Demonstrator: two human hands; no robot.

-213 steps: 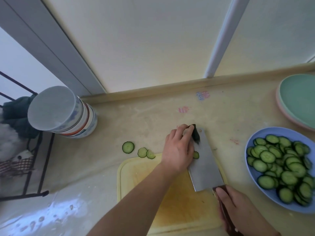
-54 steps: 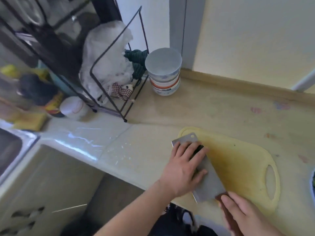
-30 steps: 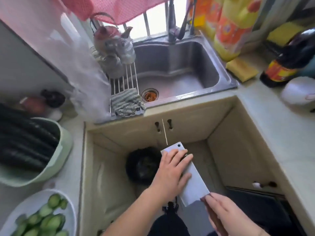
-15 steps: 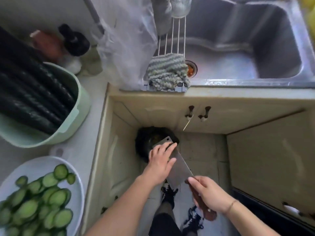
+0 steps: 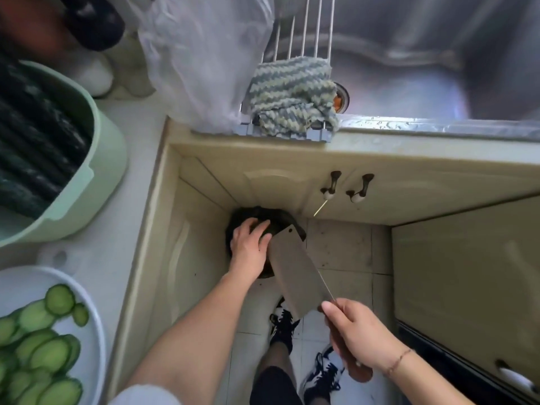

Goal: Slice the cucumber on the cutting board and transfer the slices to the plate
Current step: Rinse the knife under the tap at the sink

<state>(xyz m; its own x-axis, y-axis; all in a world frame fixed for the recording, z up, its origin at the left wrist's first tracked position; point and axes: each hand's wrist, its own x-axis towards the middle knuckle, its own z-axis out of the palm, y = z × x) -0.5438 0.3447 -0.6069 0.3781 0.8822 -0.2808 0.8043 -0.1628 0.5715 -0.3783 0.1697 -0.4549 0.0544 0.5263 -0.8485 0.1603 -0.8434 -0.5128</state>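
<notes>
Cucumber slices (image 5: 38, 340) heaped on plate (image 5: 96, 331), near left. Whole cucumbers (image 5: 32, 141) in green tub (image 5: 99, 168) beyond. Right hand (image 5: 359, 334) grips cleaver (image 5: 295, 276) handle; left hand (image 5: 248, 247), fingers curled, grip unclear, over dark floor bin (image 5: 280, 220).

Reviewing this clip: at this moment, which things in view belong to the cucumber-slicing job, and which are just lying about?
Belongs to the job:
cleaver, gripped by the right hand
left hand over the dark bin on the floor
plate of cucumber slices
green tub of whole cucumbers

Lying about:
striped cloth
plastic bag
sink
</notes>
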